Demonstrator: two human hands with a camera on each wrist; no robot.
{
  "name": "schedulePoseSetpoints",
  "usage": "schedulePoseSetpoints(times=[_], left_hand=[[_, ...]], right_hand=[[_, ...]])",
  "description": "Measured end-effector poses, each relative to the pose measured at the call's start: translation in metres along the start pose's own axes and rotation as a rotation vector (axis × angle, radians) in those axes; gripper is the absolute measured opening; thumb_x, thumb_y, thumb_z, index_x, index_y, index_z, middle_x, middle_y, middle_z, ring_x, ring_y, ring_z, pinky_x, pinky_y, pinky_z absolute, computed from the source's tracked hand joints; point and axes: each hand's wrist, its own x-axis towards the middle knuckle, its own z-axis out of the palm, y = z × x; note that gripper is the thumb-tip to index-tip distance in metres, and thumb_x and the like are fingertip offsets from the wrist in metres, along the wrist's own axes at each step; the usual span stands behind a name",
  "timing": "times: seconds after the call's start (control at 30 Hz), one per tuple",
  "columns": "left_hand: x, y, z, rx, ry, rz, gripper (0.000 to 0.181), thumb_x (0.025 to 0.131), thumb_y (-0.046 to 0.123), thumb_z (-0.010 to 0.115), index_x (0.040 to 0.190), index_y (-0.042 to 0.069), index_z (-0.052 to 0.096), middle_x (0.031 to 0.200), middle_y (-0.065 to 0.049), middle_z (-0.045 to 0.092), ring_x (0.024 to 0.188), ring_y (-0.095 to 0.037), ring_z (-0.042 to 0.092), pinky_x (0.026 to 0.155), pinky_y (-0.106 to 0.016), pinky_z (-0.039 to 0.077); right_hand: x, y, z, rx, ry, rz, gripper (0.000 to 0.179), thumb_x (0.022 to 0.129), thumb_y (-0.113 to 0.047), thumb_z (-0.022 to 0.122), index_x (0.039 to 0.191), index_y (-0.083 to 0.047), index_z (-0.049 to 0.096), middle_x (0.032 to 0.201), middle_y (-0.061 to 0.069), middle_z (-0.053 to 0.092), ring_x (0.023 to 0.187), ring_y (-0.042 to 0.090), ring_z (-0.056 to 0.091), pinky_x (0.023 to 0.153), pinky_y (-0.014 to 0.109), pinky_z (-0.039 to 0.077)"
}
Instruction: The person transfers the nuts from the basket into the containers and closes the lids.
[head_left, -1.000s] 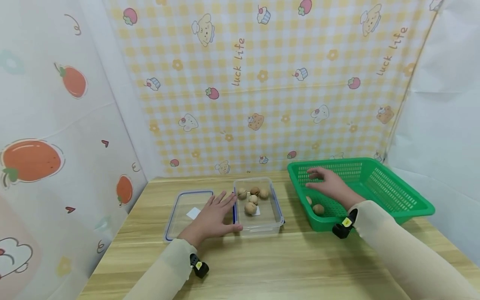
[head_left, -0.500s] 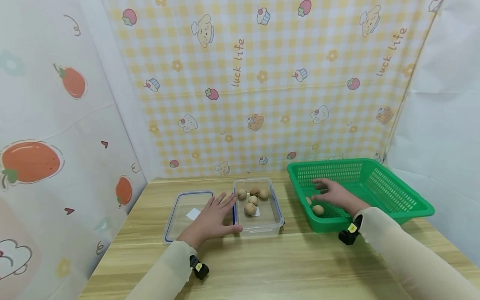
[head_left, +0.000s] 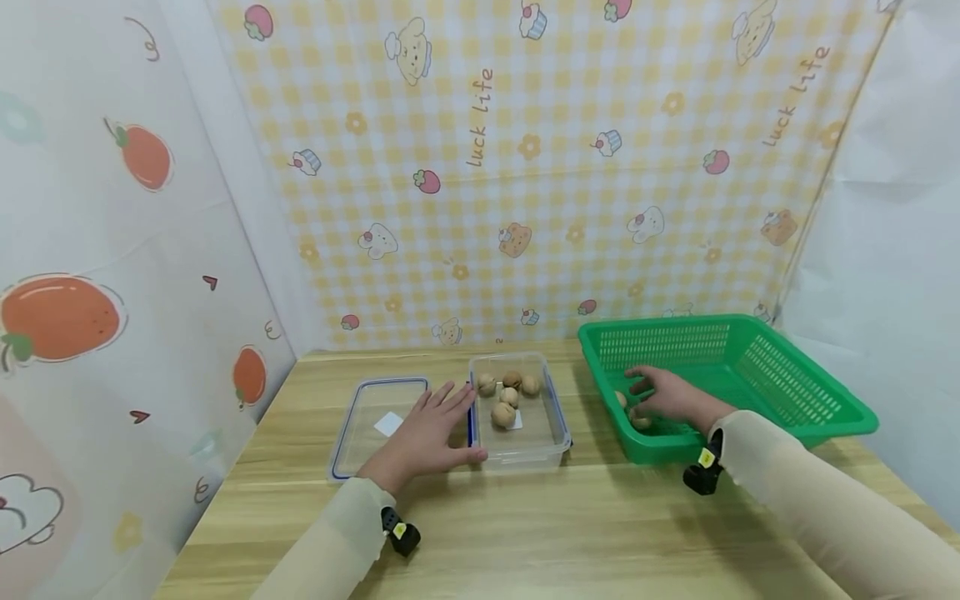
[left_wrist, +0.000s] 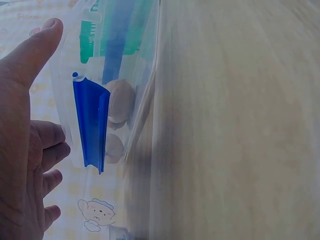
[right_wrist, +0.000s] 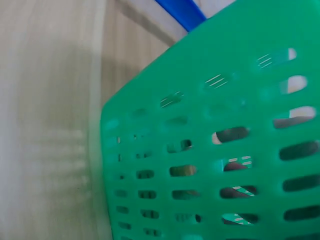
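My left hand [head_left: 427, 442] has its fingers spread at the left side of a clear plastic container [head_left: 536, 454], fingertips and thumb at its rim. Several walnuts [head_left: 503, 414] lie inside the container. Blue clips line its sides; one clip [left_wrist: 92, 125] stands close to the hand in the left wrist view. My right hand [head_left: 671, 396] reaches down into a green basket [head_left: 817, 392], fingers apart over two walnuts. One walnut [head_left: 640, 419] is partly covered by the thumb; the other walnut [head_left: 621, 400] sits by the basket's left wall. In the right wrist view, the basket wall hides the hand's fingers.
A clear lid [head_left: 367, 408] with a blue seal lies flat to the left of the container, partly under my left arm. A wooden table [head_left: 510, 533] carries everything. Patterned cloth [head_left: 480, 208] hangs behind, and white sheeting [head_left: 892, 250] stands at the right.
My right hand has moved right and lower into the basket, its thumb coming over the nearer walnut. My left hand and the container keep their places. The head view has shifted slightly.
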Motion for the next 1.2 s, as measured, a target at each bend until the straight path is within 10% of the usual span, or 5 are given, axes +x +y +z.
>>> schedulePoseSetpoints(times=[0.67, 1.2], left_hand=[[0.001, -0.001, 0.000, 0.017, 0.001, 0.002, 0.102, 0.087, 0.080, 0.051, 0.162, 0.015, 0.026, 0.168, -0.001, 0.022, 0.155, -0.031, 0.011, 0.122, -0.060, 0.010], [0.000, 0.000, 0.000, 0.020, -0.016, -0.006, 0.103, 0.086, 0.081, 0.051, 0.162, 0.015, 0.026, 0.168, 0.000, 0.021, 0.156, -0.028, 0.010, 0.122, -0.058, 0.009]], right_hand=[[0.002, 0.000, 0.001, -0.119, -0.051, 0.022, 0.064, 0.093, 0.005, 0.066, 0.148, 0.012, 0.033, 0.123, 0.031, 0.062, 0.113, 0.044, 0.062, 0.080, 0.045, 0.057], [0.002, -0.017, -0.013, 0.030, 0.048, -0.034, 0.074, 0.098, -0.008, 0.064, 0.155, 0.010, 0.020, 0.133, 0.033, 0.058, 0.115, 0.041, 0.063, 0.089, 0.052, 0.055]])
